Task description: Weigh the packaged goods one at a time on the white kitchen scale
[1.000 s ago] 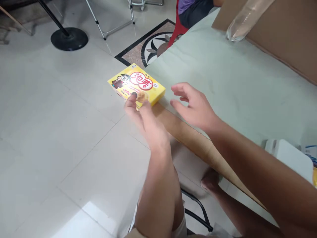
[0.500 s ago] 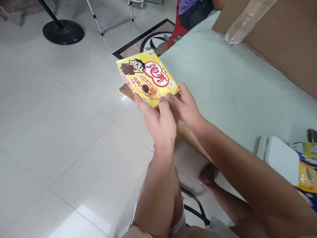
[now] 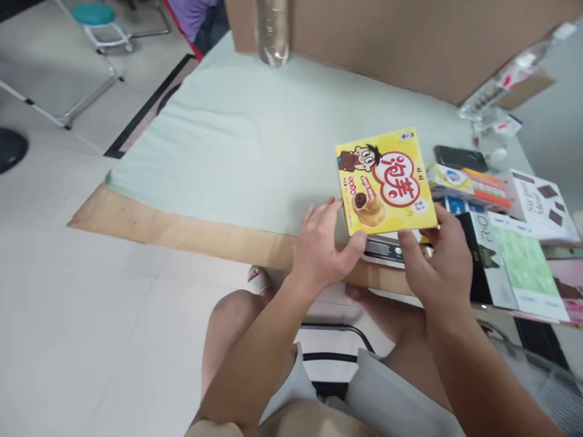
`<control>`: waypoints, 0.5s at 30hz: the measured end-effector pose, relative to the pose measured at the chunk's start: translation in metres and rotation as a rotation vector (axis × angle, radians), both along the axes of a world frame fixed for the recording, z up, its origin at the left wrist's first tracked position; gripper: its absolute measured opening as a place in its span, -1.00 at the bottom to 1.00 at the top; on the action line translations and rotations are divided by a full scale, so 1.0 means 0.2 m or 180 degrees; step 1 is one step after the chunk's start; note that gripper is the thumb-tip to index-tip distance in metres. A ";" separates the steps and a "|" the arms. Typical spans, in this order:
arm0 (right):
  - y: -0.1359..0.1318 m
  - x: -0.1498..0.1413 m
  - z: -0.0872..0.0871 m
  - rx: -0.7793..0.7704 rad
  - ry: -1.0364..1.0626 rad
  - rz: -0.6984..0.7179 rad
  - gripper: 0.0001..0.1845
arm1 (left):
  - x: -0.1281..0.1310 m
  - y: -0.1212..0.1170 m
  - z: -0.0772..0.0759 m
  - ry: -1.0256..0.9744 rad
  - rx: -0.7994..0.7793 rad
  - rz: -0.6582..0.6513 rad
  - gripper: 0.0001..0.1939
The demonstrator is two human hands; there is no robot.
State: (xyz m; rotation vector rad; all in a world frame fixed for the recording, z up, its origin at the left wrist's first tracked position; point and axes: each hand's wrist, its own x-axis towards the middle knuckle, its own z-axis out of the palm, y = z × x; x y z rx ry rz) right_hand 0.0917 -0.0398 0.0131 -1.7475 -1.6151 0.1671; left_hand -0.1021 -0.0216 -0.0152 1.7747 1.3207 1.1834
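A yellow snack box [image 3: 387, 182] with red Chinese lettering, a cartoon child and a picture of a filled puff is held up over the table edge, its printed face toward me. My right hand [image 3: 439, 258] grips its lower right corner, thumb in front and fingers partly hidden behind. At the lower left corner, my left hand [image 3: 325, 246] steadies it with the thumb by the bottom edge and fingertips against the side. Beneath the box, a white scale [image 3: 385, 250] with a small display is partly covered.
Right of the scale lie a dark phone [image 3: 461, 158], a green-and-white package [image 3: 523, 261], a white biscuit box [image 3: 542, 203] and other packages. A cardboard panel [image 3: 387, 48] stands at the back, with a clear plastic bottle [image 3: 273, 36] before it. A person in purple [image 3: 194, 18] sits beyond the table.
My view has swung right. Both hands have carried the snack box from the table's left end to over the scale. The left hand's grip looks looser, with its fingers more spread.
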 end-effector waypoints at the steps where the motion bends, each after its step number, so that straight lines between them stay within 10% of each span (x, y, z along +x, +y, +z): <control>1: -0.02 0.07 -0.02 0.0020 -0.0043 -0.0095 -0.36 | 0.07 0.01 -0.01 0.0094 -0.0034 -0.0105 -0.38; 6: -0.07 0.26 -0.13 -0.0018 0.0009 -0.0204 -0.36 | 0.27 0.08 -0.07 0.0491 -0.0226 -0.0253 -0.48; 15: -0.12 0.27 -0.25 0.0443 0.0165 0.0273 -0.26 | 0.20 0.17 -0.11 0.0467 -0.0079 0.0114 -0.42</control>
